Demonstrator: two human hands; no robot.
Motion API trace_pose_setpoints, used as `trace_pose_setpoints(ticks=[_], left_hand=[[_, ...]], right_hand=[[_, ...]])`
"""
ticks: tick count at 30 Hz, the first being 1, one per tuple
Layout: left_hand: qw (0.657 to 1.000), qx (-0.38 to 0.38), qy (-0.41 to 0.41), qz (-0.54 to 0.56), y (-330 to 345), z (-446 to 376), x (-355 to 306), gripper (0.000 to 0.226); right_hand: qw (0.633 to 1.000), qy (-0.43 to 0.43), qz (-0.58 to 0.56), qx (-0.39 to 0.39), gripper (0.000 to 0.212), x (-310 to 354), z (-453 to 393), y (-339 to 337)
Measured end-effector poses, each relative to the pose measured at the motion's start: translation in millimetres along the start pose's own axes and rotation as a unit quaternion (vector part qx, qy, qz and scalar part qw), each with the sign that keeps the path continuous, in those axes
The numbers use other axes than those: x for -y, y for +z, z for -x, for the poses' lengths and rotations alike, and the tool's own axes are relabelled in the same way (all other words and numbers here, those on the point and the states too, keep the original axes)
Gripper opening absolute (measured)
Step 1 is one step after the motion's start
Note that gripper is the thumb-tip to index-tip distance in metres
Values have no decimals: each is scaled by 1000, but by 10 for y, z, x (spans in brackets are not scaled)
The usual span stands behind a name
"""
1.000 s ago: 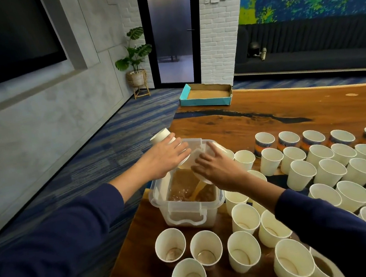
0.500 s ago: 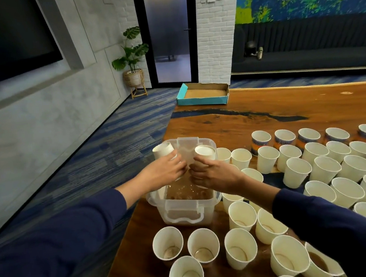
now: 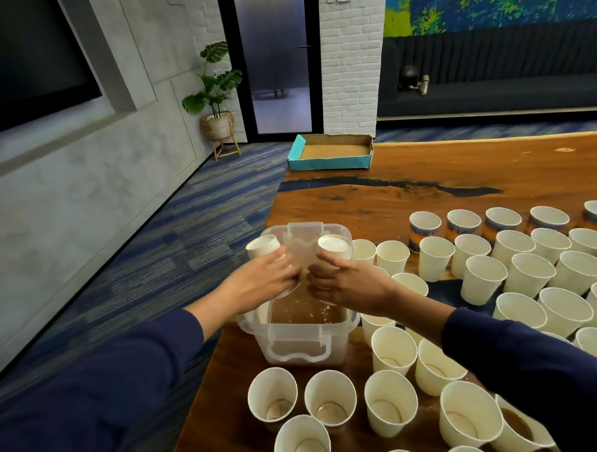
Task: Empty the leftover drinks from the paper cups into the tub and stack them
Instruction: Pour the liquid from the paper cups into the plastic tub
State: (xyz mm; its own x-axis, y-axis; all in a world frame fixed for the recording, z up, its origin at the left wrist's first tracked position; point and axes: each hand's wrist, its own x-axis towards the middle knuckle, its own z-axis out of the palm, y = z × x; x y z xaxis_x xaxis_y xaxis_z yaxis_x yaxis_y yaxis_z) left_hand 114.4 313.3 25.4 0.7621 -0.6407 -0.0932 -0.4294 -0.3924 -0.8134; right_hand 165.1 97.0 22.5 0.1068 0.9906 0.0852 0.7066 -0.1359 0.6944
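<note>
My left hand [image 3: 259, 284] and right hand [image 3: 350, 286] each hold an upturned white paper cup [image 3: 333, 246] over the clear plastic tub [image 3: 301, 349]; dozens wait on the wooden counter [image 3: 431, 176], none stacked.

Two white paper cups, left [image 3: 263, 246] and right [image 3: 334, 246], held inverted, bases up, above a clear plastic tub [image 3: 302, 342] of brown liquid; upright paper cups [image 3: 390, 401] crowd the table beside it.

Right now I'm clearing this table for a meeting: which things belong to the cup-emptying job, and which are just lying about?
Part of the job:
left hand holding a cup
right hand holding another cup
clear tub
paper cups on the table

Just lying about:
teal cardboard box
potted plant
</note>
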Motion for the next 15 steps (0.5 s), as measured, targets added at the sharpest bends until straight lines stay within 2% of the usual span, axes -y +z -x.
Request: trace_pose_setpoints(ticks=[1, 2, 4, 7, 9, 11, 12, 13, 15], left_hand=[[995, -10, -61, 82, -23, -4, 2, 63], [974, -5, -127, 186, -42, -13, 1, 69], [888, 4, -270, 372, -109, -30, 15, 75], [741, -42, -417, 525, -188, -30, 21, 79], [653, -69, -467, 593, -221, 18, 27, 79], [592, -85, -487, 637, -248, 122, 21, 79], [580, -80, -491, 645, -262, 187, 22, 81], [584, -69, -493, 641, -282, 262, 28, 84], [619, -41, -496, 608, -327, 424, 56, 91]], right_hand=[[998, 33, -36, -29, 54, -2, 4, 4], [993, 77, -83, -45, 52, -2, 13, -6], [968, 183, -169, -40, 58, -19, 10, -62], [912, 309, -269, 3, 73, -58, -13, -146], [867, 359, -345, -5, 79, -99, -33, -249], [822, 390, -413, -44, 85, -116, -67, -400], [802, 395, -445, -60, 87, -117, -83, -475], [784, 389, -478, -72, 89, -114, -99, -551], [751, 364, -545, -84, 89, -85, -134, -689]])
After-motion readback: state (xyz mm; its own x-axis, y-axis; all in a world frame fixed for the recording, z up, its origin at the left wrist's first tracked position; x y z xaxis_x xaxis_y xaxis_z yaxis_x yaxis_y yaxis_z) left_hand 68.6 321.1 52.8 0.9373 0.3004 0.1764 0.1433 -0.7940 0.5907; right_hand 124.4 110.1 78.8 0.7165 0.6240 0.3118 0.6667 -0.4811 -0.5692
